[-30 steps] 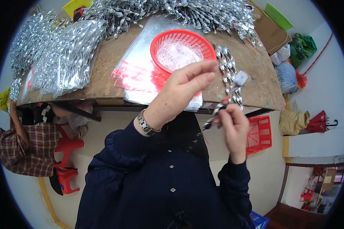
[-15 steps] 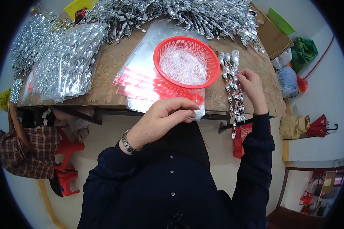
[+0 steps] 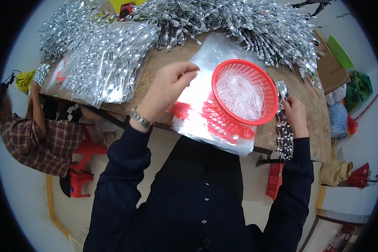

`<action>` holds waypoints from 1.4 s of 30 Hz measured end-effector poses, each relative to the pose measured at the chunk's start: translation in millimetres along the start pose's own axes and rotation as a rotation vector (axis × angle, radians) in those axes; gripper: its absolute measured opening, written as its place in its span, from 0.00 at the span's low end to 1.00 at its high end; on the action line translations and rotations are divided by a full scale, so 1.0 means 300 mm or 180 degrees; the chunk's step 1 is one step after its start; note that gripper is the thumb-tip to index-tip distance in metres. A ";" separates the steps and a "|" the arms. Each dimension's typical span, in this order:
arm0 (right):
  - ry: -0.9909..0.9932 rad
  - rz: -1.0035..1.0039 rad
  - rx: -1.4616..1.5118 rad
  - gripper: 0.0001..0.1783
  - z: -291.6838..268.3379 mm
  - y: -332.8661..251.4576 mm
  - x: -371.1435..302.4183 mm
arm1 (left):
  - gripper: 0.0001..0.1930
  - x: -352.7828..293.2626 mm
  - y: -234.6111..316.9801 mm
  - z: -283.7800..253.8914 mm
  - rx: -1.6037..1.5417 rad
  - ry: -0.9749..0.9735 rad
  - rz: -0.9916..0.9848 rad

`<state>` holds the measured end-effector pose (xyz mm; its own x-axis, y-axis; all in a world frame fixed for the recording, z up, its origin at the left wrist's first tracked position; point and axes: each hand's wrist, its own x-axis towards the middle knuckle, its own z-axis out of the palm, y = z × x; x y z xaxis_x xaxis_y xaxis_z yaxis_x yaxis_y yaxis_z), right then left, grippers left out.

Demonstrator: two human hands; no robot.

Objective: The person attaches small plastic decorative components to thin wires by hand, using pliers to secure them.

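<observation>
The table [image 3: 317, 134] is the base surface and bears a pile of silver strands [image 3: 239, 19] along its rear. A stack of clear plastic bags [image 3: 227, 47] lies flat at centre, marked red near the front. A red basket [image 3: 256, 72] (slotted wall, loose white thread [image 3: 241, 94] inside) rests on the stack's right portion. Just right of the basket, the twisted strips [image 3: 284, 136] lie lengthwise in a narrow bundle: glossy silver, spiralled, with dark reflections.

The bag stack overhangs the front edge; the strips' near ends reach that edge. Bare surface extends right of the strips and left of the stack.

The left hand [image 3: 166, 86] is raised over the stack's left margin, fingers bent toward the thumb; any thread between them cannot be confirmed. The right hand [image 3: 297, 115] bends its fingertips in at the strips; whether they grip cannot be determined
</observation>
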<state>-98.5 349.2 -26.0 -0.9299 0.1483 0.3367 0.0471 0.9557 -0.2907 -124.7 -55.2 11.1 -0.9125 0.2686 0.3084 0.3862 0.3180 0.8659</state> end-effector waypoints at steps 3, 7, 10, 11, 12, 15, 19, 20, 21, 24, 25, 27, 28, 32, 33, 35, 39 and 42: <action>-0.0100 0.0134 0.0033 0.11 -0.023 -0.028 -0.018 | 0.14 0.111 -0.097 -0.037 0.1034 0.0372 0.0432; 0.0013 -0.0128 0.0016 0.11 -0.061 -0.054 -0.042 | 0.16 0.276 -0.247 -0.065 0.2479 0.0903 0.0681; -0.0065 -0.0095 0.0094 0.10 -0.068 -0.092 -0.066 | 0.17 0.363 -0.326 -0.069 0.2869 0.0963 0.0155; -0.0097 -0.0088 0.0067 0.10 -0.068 -0.104 -0.080 | 0.17 0.383 -0.347 -0.069 0.2873 0.0972 0.0155; -0.0129 -0.0085 0.0043 0.09 -0.069 -0.119 -0.092 | 0.17 0.400 -0.368 -0.070 0.2938 0.1058 0.0044; -0.0076 -0.0136 0.0135 0.09 -0.093 -0.150 -0.132 | 0.14 0.458 -0.400 -0.051 0.2984 0.1109 -0.0115; -0.0120 -0.0173 0.0327 0.09 -0.125 -0.197 -0.173 | 0.13 0.489 -0.433 -0.042 0.2975 0.1158 -0.0355; -0.0081 -0.0220 0.0426 0.08 -0.127 -0.208 -0.181 | 0.13 0.495 -0.446 -0.050 0.2980 0.1167 -0.0354; -0.0093 -0.0233 0.0442 0.07 -0.132 -0.221 -0.186 | 0.12 0.500 -0.459 -0.064 0.2970 0.1137 -0.0363; -0.0264 -0.0037 0.0735 0.06 -0.164 -0.276 -0.205 | 0.12 0.510 -0.480 -0.090 0.2767 0.1079 -0.0373; -0.0265 -0.0022 0.0736 0.06 -0.167 -0.279 -0.212 | 0.13 0.508 -0.466 -0.089 0.2577 0.1050 -0.0363; -0.0311 0.0052 0.0885 0.06 -0.168 -0.284 -0.223 | 0.13 0.500 -0.438 -0.092 0.2373 0.0976 -0.0281; -0.0315 0.0052 0.0894 0.06 -0.168 -0.290 -0.230 | 0.13 0.487 -0.408 -0.094 0.2168 0.0920 -0.0199; -0.0204 -0.0179 0.0927 0.05 -0.159 -0.318 -0.244 | 0.12 0.449 -0.333 -0.056 0.1855 0.0738 -0.0227; -0.0092 -0.0326 0.0872 0.05 -0.151 -0.325 -0.244 | 0.11 0.436 -0.324 -0.049 0.1849 0.0672 -0.0291; -0.0095 -0.0376 0.0896 0.04 -0.150 -0.340 -0.246 | 0.10 0.397 -0.293 -0.036 0.1909 0.0615 -0.0349; -0.0039 -0.0368 0.0964 0.04 -0.162 -0.351 -0.257 | 0.10 0.277 -0.251 -0.023 0.1640 0.0773 -0.0362; -0.0154 -0.0029 0.1102 0.07 -0.182 -0.333 -0.270 | 0.10 0.175 -0.249 -0.005 0.0722 0.0735 -0.0489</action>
<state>-8.0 255.6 24.8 -0.9463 0.1200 0.3002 -0.0801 0.8126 -0.5772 -201.8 -66.3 -36.8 -0.9586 -0.0024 0.2848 0.2385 0.5395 0.8075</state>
